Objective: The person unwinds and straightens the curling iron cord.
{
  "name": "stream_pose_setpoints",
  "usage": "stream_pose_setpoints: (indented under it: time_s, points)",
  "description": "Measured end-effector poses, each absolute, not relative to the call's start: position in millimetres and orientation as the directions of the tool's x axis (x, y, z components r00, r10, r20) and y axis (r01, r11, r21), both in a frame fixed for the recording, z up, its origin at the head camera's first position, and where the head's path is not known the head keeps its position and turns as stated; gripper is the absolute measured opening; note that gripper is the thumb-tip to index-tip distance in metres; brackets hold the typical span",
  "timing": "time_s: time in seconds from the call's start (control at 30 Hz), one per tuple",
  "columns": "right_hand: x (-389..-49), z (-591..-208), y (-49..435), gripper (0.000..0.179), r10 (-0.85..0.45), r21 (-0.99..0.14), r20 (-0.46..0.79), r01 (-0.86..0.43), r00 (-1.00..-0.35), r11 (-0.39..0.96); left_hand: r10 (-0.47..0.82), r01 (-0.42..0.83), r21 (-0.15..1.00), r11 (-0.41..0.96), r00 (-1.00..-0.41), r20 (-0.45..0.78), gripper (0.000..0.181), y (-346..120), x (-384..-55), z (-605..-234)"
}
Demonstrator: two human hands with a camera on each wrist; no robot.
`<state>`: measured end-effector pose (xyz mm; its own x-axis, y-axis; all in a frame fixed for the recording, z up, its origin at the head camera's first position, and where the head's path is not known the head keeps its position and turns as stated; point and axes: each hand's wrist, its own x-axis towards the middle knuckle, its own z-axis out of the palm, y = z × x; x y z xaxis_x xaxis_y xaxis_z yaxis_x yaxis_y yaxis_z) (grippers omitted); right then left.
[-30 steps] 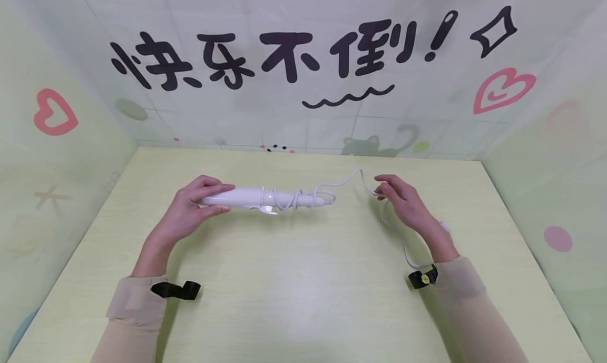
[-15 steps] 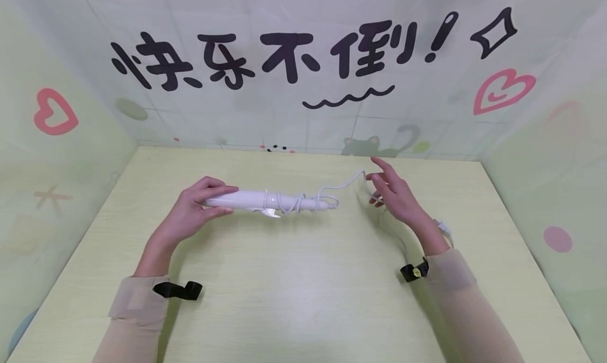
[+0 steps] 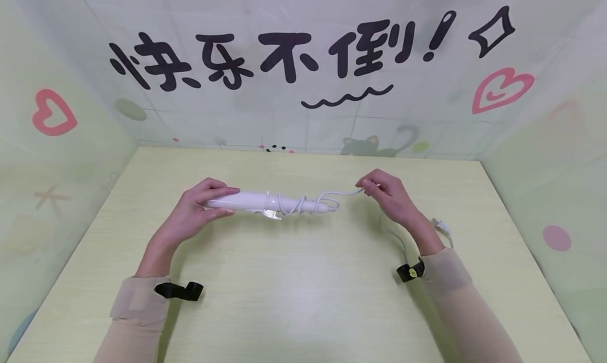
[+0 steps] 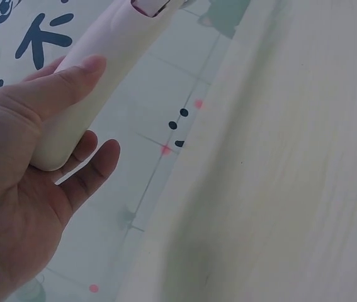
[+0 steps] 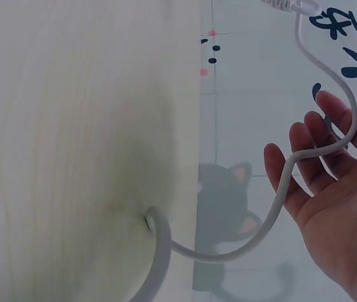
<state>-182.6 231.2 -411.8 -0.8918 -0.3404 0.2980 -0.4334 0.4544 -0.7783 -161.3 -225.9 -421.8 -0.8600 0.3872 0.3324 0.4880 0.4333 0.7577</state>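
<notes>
In the head view my left hand [image 3: 189, 207] grips the thick rounded end of a white wand-shaped appliance, which looks like a curling iron [image 3: 246, 200]. It is held level above the table, a small lever jutting from its near side. Its white power cord [image 3: 343, 193] is wound loosely around the narrower right half, then runs to my right hand [image 3: 391, 197], which holds it at the fingertips. Seen from the right wrist, the cord [image 5: 272, 217] crosses the half-curled fingers and loops down. The left wrist view shows thumb and fingers around the smooth white body [image 4: 96, 69].
Behind my right wrist lies the cord's plug [image 3: 441, 226]. The pale wooden table [image 3: 294, 289] is bordered by printed walls, the back one [image 3: 237, 120] close behind the hands. Black wrist cameras [image 3: 180, 291] sit at both cuffs.
My right hand first held the cord, spread its fingers with the index raised, and now has them drawn together on the cord, farther left. The appliance has shifted slightly right.
</notes>
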Motion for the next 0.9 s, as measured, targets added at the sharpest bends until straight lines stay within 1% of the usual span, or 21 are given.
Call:
stream_pose_setpoints:
  time_s: [0.07,0.13,0.33,0.47,0.73,0.9]
  points:
    - [-181.1,-408.9,229.9,0.014,-0.343,-0.774,0.306,-0.442,-0.888,0.454,0.385,0.485,0.758,0.436,-0.862,0.330,0.045,-225.8,-161.3,-422.2]
    - [-179.1,-405.8,228.8,0.009,-0.354,-0.768,0.299,-0.444,-0.886,0.462,0.382,0.480,0.761,0.436,-0.865,0.326,0.045,-225.8,-161.3,-422.4]
    - [-171.7,-401.5,229.1,0.006,-0.405,-0.750,0.254,-0.443,-0.878,0.492,0.380,0.470,0.765,0.441,-0.870,0.316,0.044,-226.3,-160.9,-422.7]
    - [-169.0,-402.0,231.8,0.006,-0.410,-0.722,0.280,-0.472,-0.868,0.506,0.384,0.481,0.758,0.442,-0.864,0.325,0.045,-226.6,-161.5,-423.5]
    - [-168.5,-401.8,239.3,0.008,-0.335,-0.685,0.389,-0.512,-0.858,0.518,0.389,0.497,0.748,0.439,-0.856,0.341,0.046,-225.5,-164.3,-425.4]
    - [-166.7,-398.9,247.9,0.007,-0.272,-0.696,0.384,-0.470,-0.882,0.542,0.360,0.469,0.753,0.462,-0.875,0.324,0.045,-226.9,-163.4,-424.6]
